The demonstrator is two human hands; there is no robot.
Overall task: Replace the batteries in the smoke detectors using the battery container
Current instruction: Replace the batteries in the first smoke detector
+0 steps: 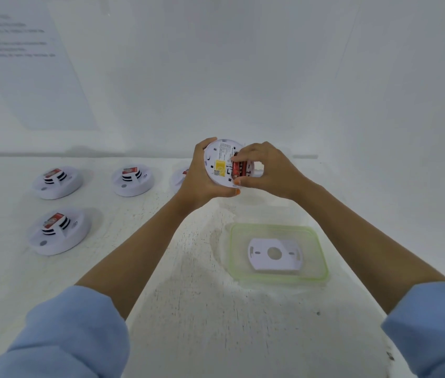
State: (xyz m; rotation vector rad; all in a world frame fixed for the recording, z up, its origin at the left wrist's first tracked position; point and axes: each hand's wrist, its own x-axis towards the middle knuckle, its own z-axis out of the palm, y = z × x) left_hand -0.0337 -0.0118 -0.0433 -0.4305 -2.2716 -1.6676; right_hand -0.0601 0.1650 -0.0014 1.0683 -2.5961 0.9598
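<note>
My left hand (202,178) holds a round white smoke detector (220,162) up off the table, its back side facing me with a yellow label. My right hand (263,170) pinches a red battery (239,170) sitting in the detector's battery slot. On the table below lies a clear container lid with a green rim (319,252), and a white mounting plate (274,255) rests on it. Three more detectors (57,182) (132,180) (59,231) sit face up at the left, each with a red battery on top. A fourth (179,178) is half hidden behind my left wrist.
The white table (188,309) meets a white wall at the back. A printed sheet of paper (25,64) hangs on the wall at the upper left. My blue sleeves fill the bottom corners.
</note>
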